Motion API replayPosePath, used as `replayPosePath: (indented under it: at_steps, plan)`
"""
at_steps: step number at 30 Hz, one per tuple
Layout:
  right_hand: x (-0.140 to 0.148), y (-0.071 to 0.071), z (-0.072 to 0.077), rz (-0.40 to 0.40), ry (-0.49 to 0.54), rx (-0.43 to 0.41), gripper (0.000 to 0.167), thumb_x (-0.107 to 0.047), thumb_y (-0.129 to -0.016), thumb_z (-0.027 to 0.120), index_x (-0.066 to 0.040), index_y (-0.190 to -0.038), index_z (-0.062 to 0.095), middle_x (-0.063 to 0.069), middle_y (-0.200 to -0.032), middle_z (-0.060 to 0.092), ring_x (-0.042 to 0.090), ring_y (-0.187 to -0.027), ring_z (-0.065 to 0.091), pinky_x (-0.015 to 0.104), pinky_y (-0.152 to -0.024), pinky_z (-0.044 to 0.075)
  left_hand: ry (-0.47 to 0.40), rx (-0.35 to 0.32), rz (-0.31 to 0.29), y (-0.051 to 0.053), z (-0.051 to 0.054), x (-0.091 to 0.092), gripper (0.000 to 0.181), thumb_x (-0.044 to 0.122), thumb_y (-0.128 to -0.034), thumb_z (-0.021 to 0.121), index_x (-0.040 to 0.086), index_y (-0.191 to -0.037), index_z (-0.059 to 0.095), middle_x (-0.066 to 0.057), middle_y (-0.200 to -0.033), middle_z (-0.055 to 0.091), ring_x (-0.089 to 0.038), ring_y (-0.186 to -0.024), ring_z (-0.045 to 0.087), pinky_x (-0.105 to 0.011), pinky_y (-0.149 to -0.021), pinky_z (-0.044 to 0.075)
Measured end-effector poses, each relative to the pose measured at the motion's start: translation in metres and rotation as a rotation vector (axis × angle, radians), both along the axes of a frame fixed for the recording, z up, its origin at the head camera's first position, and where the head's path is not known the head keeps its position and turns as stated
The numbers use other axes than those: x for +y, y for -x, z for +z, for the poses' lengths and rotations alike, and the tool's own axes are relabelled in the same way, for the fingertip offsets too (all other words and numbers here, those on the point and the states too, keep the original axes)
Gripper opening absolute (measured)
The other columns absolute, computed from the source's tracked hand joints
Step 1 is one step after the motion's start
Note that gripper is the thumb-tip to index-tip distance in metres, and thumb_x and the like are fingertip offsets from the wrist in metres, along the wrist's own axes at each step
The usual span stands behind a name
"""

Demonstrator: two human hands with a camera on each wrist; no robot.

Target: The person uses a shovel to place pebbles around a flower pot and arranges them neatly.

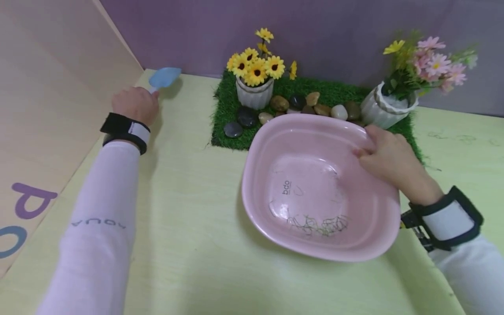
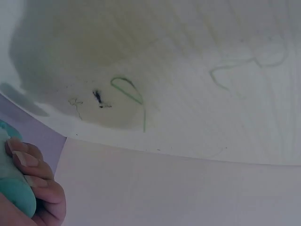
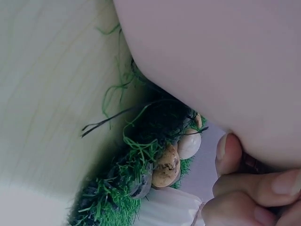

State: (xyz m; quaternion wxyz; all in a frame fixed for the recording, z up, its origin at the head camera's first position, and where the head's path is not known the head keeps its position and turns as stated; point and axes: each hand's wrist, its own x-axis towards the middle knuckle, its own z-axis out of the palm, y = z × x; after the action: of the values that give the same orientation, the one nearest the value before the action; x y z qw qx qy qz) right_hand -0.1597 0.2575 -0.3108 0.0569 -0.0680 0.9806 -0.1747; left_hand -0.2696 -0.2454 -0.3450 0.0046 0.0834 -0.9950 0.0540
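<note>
At the far left of the table my left hand (image 1: 135, 105) grips a small tool with a flat, light-blue head (image 1: 165, 77). Its handle (image 2: 18, 195) looks white and teal in the left wrist view; whether it is a brush or a scoop I cannot tell. My right hand (image 1: 387, 157) holds the right rim of a pink plastic basin (image 1: 303, 175), thumb inside and fingers under the rim. Tilted toward me, the basin has thin green strands (image 1: 320, 225) on its floor. In the right wrist view its underside hangs over the edge of the artificial grass mat (image 3: 110, 202).
Behind the basin, the mat bears a pot of yellow flowers (image 1: 255, 94), a tilted pot of pink flowers (image 1: 390, 105) and several pebbles (image 1: 279, 103). Loose strands (image 1: 466, 138) lie on the table at right. A purple wall (image 1: 334, 39) and a pale side panel (image 1: 51, 87) enclose the table.
</note>
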Motion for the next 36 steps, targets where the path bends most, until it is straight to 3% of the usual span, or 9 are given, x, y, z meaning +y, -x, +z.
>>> replayPosePath:
  at_steps: [4,11,20,28,36]
  plan:
    - [0.000,0.000,0.001,-0.002,-0.003,-0.001,0.022,-0.021,-0.092,0.058,-0.005,-0.089,0.044,0.013,-0.068,0.048,0.030,-0.062,0.049,0.034,-0.052,0.036,-0.011,0.013,-0.022,-0.005,-0.006,0.004,0.062,0.041,-0.1067,0.026,-0.002,-0.068,0.049,-0.021,-0.067,0.054,-0.046,-0.072,0.063,-0.048,-0.053,0.044]
    - [0.000,0.000,0.001,-0.007,-0.006,-0.004,0.022,-0.022,-0.092,0.058,-0.005,-0.090,0.043,0.014,-0.069,0.048,0.030,-0.063,0.050,0.034,-0.052,0.036,-0.091,-0.014,-0.026,-0.007,-0.012,0.011,0.063,0.042,-0.1063,0.022,-0.006,-0.077,0.052,-0.032,-0.083,0.062,-0.052,-0.082,0.063,-0.058,-0.069,0.049]
    - [-0.001,0.001,-0.001,0.001,-0.006,0.005,0.021,-0.021,-0.091,0.058,-0.005,-0.089,0.045,0.014,-0.070,0.050,0.030,-0.063,0.049,0.034,-0.053,0.036,-0.102,-0.060,0.010,-0.005,-0.016,0.010,0.062,0.044,-0.1047,0.025,-0.002,-0.074,0.051,-0.031,-0.084,0.063,-0.049,-0.082,0.064,-0.054,-0.067,0.049]
    - [-0.002,0.001,0.000,0.002,-0.009,0.012,0.022,-0.022,-0.092,0.059,-0.005,-0.088,0.044,0.014,-0.069,0.049,0.031,-0.063,0.049,0.035,-0.052,0.036,-0.116,-0.049,-0.022,-0.002,-0.017,0.004,0.052,0.040,-0.0992,0.034,-0.004,-0.084,0.055,-0.028,-0.082,0.059,-0.047,-0.077,0.062,-0.053,-0.059,0.045]
    - [-0.001,0.000,0.001,-0.009,-0.002,-0.008,0.024,-0.023,-0.093,0.059,-0.006,-0.087,0.042,0.013,-0.068,0.045,0.029,-0.062,0.048,0.034,-0.051,0.036,-0.128,-0.084,-0.051,0.003,-0.014,0.002,0.043,0.039,-0.0962,0.040,0.001,-0.083,0.053,-0.022,-0.077,0.056,-0.043,-0.075,0.059,-0.057,-0.065,0.046]
